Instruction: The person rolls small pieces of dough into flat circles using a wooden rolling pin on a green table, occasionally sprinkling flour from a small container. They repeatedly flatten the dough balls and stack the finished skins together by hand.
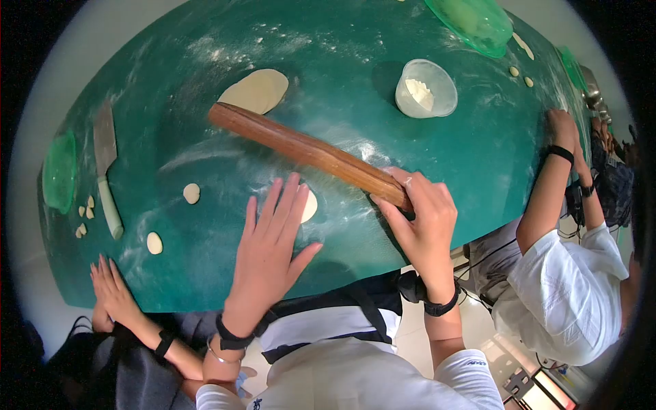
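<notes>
My right hand (425,217) grips one end of a wooden rolling pin (301,147), which slants up and left over the green table. My left hand (270,246) is spread flat with fingers stretched out, partly over a small round of dough (309,206) just below the pin. Near the pin's far end lies a stack of thin rolled dough wrappers (258,91). To the left of my left hand sit a flattened dough piece (191,193) and another dough piece (155,243).
A clear tub of flour (425,89) stands at the back right. On the left lie a cleaver (106,164) and a green basket (59,171). Another green basket (478,24) is at the far edge. People's hands (113,290) and arms (552,157) flank me on both sides.
</notes>
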Available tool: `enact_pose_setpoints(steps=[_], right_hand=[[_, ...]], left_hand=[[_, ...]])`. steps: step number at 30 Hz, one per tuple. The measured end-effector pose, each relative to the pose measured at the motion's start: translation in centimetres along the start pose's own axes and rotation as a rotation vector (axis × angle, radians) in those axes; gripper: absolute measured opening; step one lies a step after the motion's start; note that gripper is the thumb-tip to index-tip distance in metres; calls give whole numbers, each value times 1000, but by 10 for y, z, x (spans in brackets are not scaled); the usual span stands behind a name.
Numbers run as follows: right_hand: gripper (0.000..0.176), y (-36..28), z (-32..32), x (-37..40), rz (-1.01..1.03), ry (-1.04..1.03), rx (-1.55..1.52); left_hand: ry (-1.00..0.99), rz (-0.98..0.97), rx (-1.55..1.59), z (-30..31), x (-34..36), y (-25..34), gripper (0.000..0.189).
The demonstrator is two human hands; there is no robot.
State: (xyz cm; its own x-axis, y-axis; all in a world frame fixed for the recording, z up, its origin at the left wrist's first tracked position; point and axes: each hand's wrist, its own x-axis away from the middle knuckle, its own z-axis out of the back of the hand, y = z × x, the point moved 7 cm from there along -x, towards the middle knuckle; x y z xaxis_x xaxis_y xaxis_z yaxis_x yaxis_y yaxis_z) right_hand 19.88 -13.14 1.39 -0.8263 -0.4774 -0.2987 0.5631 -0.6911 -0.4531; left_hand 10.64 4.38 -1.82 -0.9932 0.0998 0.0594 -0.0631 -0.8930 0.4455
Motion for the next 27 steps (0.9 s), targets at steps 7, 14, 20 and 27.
enact_pose_setpoints(steps=[7, 14, 20, 27], right_hand=[[38, 5, 6, -3, -18, 59, -6], [38, -1, 3, -4, 39, -13, -6], [41, -12, 4, -7, 304, -203, -1], [56, -24, -15, 23, 306, -368, 44]], left_hand=[[61, 59, 57, -3, 8, 3, 78], [295, 63, 43, 5, 36, 16, 42], [511, 45, -46, 29, 63, 11, 44], [231, 372, -139, 19, 53, -16, 76]])
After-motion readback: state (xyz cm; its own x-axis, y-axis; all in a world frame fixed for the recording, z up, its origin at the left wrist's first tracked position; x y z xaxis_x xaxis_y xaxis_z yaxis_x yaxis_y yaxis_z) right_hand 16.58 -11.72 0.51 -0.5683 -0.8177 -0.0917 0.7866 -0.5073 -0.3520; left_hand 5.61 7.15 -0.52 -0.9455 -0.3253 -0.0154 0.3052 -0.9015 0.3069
